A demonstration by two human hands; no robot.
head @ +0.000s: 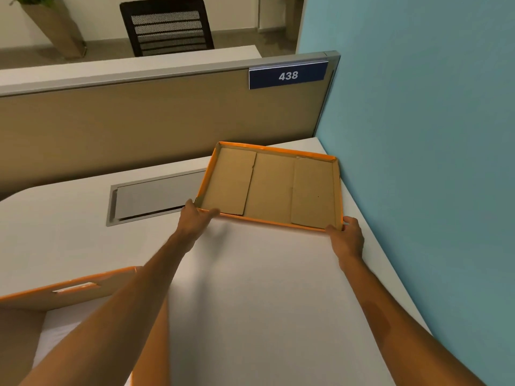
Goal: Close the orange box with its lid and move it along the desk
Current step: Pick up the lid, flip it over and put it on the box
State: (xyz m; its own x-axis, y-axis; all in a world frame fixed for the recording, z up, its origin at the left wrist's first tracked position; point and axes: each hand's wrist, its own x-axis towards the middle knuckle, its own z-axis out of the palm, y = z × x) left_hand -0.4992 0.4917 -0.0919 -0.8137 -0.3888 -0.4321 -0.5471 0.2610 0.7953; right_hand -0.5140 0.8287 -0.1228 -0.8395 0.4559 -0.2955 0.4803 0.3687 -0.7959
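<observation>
glossy orange lid with raw brown cardboard inside; matt white desk.

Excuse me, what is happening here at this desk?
A person holds the orange lid by its near corners, the left hand at one and the right hand at the other. The lid's brown cardboard inside faces up, at the far right of the desk. The open orange box stands at the lower left, not yet closed.
</observation>
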